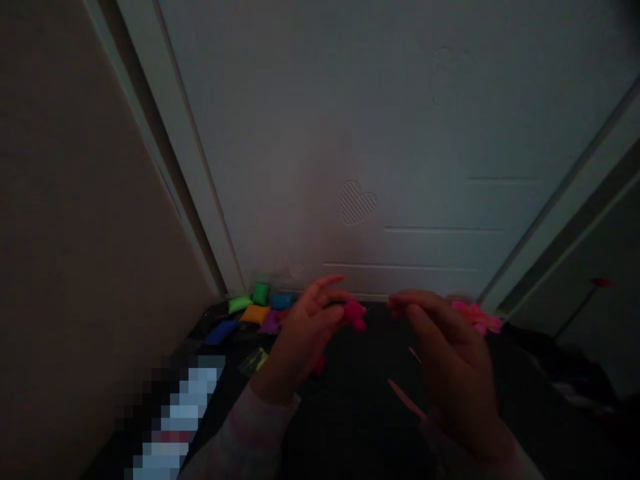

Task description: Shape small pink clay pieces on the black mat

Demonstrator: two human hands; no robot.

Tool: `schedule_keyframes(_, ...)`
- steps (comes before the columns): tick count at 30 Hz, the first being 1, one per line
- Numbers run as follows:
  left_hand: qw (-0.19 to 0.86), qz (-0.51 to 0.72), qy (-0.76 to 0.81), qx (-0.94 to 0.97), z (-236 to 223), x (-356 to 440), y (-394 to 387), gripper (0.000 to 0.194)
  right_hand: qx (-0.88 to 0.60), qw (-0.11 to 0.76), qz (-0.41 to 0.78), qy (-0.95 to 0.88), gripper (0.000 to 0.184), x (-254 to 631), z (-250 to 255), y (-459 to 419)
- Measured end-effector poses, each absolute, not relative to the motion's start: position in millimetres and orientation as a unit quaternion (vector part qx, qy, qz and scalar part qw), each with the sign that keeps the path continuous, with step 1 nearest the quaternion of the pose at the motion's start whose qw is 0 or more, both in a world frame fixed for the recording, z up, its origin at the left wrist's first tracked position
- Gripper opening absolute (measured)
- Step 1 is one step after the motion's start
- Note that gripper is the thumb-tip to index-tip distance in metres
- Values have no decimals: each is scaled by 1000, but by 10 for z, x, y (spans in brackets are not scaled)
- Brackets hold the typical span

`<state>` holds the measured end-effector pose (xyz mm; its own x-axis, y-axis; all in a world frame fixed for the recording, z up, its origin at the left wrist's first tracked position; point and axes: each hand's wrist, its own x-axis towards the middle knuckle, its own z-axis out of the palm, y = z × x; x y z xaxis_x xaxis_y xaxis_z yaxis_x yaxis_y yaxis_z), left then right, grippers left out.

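My left hand is closed in a pinch around a small bright pink lump of modelling clay. The lump has rounded bulges and sits at the fingertips, with the other fingers raised. To its right, and apart from it, my right hand has its thumb and fingertips pressed together; whatever may be between them is too dark and small to make out. A thin pink pointed tool lies on the dark surface, partly covered by the right hand. Under my left wrist a red piece shows in part.
Several coloured clay packets, among them an orange one and a blue one, lie at the left. A pink flower-like thing is at the right. Behind stands a white door with an embossed heart. A pixelated strip is at lower left.
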<state>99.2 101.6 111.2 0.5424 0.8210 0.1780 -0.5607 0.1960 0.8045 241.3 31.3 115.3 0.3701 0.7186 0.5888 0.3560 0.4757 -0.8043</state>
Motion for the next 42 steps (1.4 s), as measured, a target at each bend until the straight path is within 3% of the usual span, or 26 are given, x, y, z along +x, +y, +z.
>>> schedule_keyframes(4,800,389,200,411,795,994,1002,30,-504,552,304,-591,18,2532,801,414)
schedule_keyframes(9,815,364,273,358,397,992,923,35,-501,496,451,-547,31,2524,296,459)
schedule_keyframes(15,809,359,304,352,215,980,891,31,-481,493,453,-567,21,2461,175,447)
schedule_keyframes(29,775,334,318,432,134,918,916,32,-474,479,536,-509,25,2490,82,411)
schedule_keyframes(32,685,326,357,546,156,832,1007,33,-495,464,520,-519,31,2543,38,435)
schedule_keyframes(38,367,268,384,804,169,599,1196,29,-557,384,376,-633,26,2570,-122,500)
schedule_keyframes(42,266,166,361,878,81,552,1218,41,-574,364,325,-657,24,2551,-166,516)
